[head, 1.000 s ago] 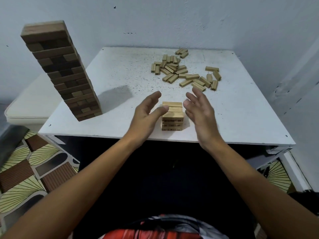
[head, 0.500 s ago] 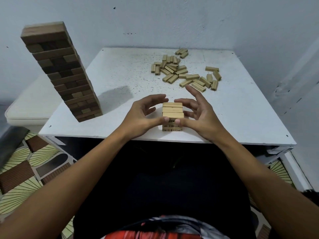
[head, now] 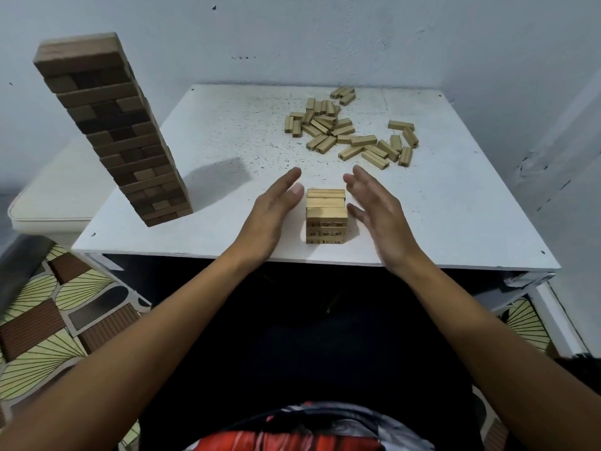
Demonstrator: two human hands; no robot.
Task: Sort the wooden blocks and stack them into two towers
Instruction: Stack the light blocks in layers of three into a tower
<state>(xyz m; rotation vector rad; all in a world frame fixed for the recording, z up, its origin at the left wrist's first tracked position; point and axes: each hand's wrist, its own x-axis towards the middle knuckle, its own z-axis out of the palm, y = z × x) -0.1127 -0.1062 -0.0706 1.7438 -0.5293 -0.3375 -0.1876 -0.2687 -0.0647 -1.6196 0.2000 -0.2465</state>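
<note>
A short tower of light wooden blocks (head: 326, 216) stands near the front edge of the white table (head: 455, 203). My left hand (head: 271, 214) is just left of it with straight fingers, holding nothing. To the tower's right is my right hand (head: 379, 211), also flat, a small gap away. A tall tower of darker brown blocks (head: 110, 128) stands at the table's left corner. Several loose light blocks (head: 349, 131) lie scattered at the back right.
A pale wall runs behind and to the right of the table. A cream cushioned seat (head: 48, 203) sits left of the table. Patterned floor (head: 48, 320) shows below on both sides.
Half a second ago both hands pinched the short tower's sides with curled fingers. Now they have let go and spread apart with fingers straight.
</note>
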